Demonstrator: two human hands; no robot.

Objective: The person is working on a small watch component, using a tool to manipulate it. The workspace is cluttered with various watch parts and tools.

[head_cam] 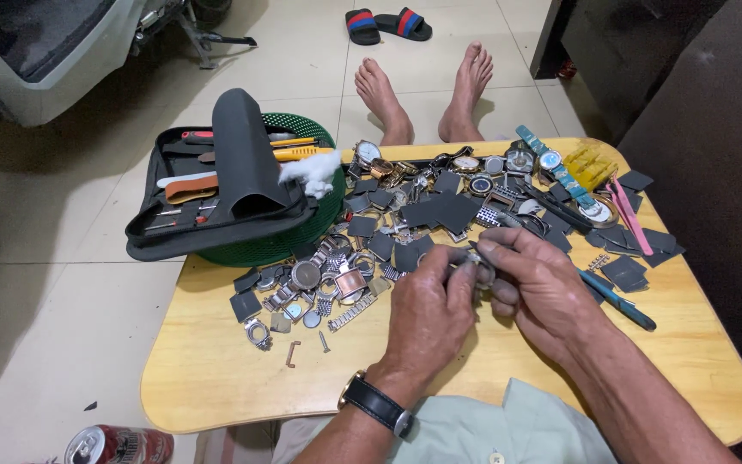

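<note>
My left hand (428, 309) and my right hand (536, 288) meet over the middle of a low wooden table (216, 378). Together they pinch a small round metal watch case (479, 271) between their fingertips. A black-strapped wristwatch (377, 404) is on my left wrist. Just beyond my hands lies a heap of watch parts (388, 232): cases, metal bracelets, dials and dark square pads. Whole watches (551, 163) lie at the far side.
An open black tool case (216, 189) rests on a green basket (259, 249) at the table's left corner. A blue-handled tool (624, 305) and pink tweezers (630, 215) lie to the right. My bare feet (422, 94) stretch past the table. A drink can (118, 445) stands on the floor.
</note>
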